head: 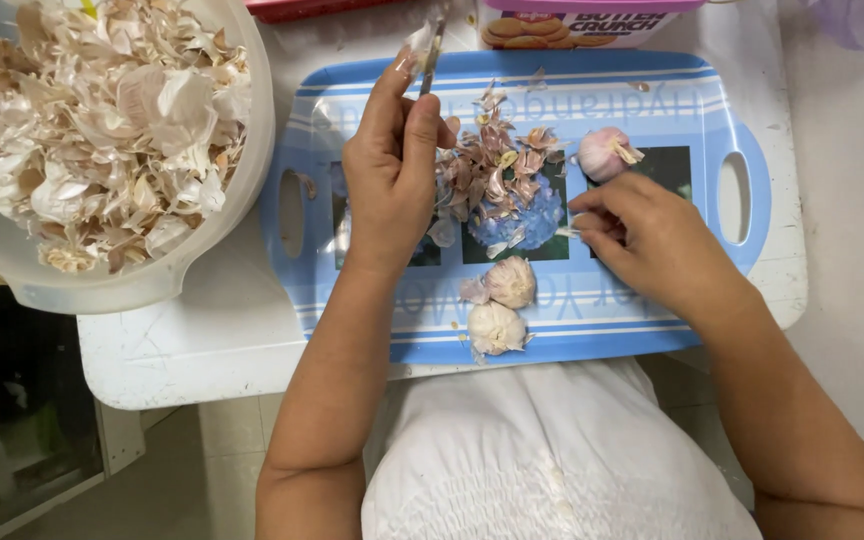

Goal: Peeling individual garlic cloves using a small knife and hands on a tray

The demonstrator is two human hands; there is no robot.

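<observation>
White cloth over the person's lap [552, 470] sits closest to the lens, with both forearms reaching out over it to a blue tray [652, 100].

On the left hand [392, 175] the fingers [420, 125] are curled shut around a small knife [431, 55], whose blade points away from the body with a scrap of papery skin stuck near its tip. On the right hand [652, 240] the fingers [592, 222] are bent and pinched together, tips down on the tray; something tiny may sit between them, but I cannot tell what.

Between the two hands lies a heap of pinkish garlic peels [497, 165]. Just beyond the right hand rests a garlic bulb [604, 152], partly skinned. Two more garlic bulbs [502, 305] lie near the tray's front edge, touching each other.

Left of the tray, a large translucent bowl [242, 190] holds a big pile of dry garlic skins [102, 120]. All of this rests on a white surface [202, 350]. A biscuit box [572, 25] stands past the tray's far edge.
</observation>
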